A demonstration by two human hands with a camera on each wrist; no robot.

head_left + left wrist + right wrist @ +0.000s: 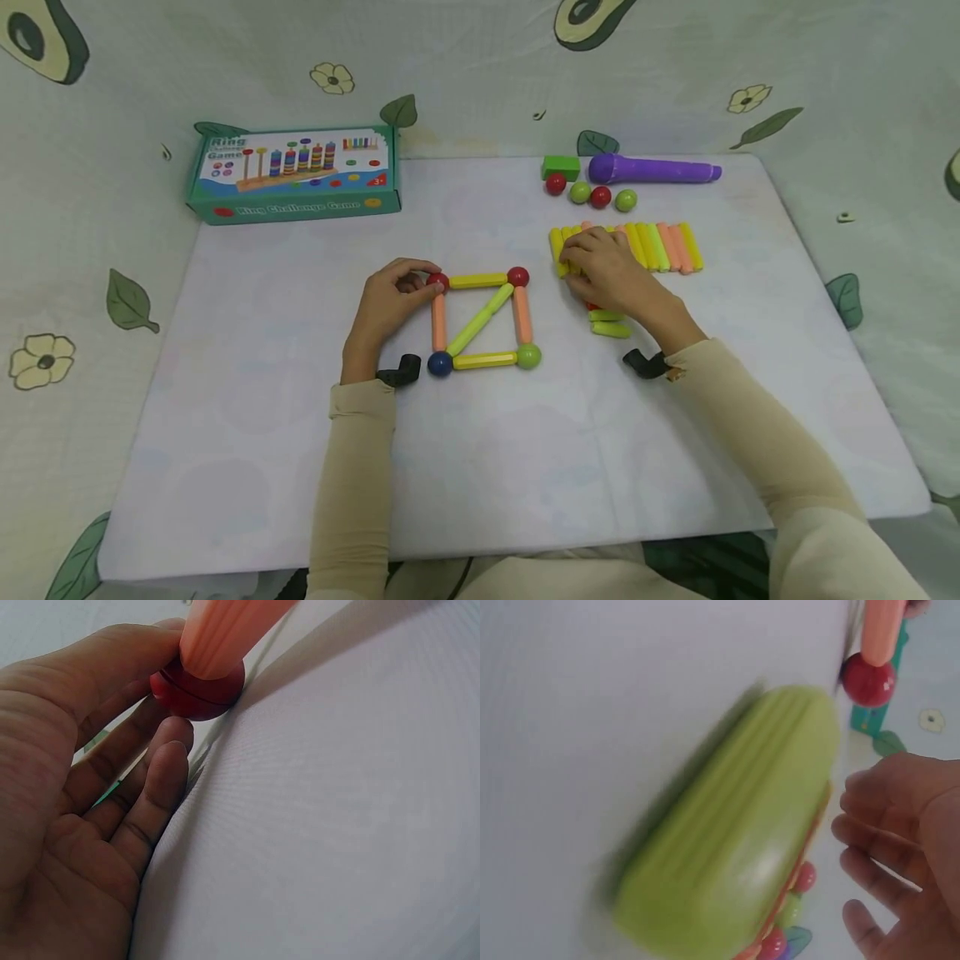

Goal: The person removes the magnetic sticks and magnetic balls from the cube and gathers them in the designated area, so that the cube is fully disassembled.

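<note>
My left hand (392, 300) pinches the red ball (438, 283) at the far left corner of a flat square of sticks and balls. An orange stick (225, 637) meets that ball in the left wrist view. Yellow and orange sticks form the sides, a green stick (480, 321) runs diagonally, and a second red ball (518, 276), a blue ball (440, 363) and a green ball (528, 357) mark the other corners. Over the left end of a row of coloured sticks (651, 247) reaches my right hand (611, 268), fingers loosely bent, nothing visible between them.
A green game box (292, 175) lies at the back left. Behind the stick row are a purple rod (660, 170), a green block (561, 168) and several red and green balls (601, 197). Short green sticks (611, 330) lie just below my right hand.
</note>
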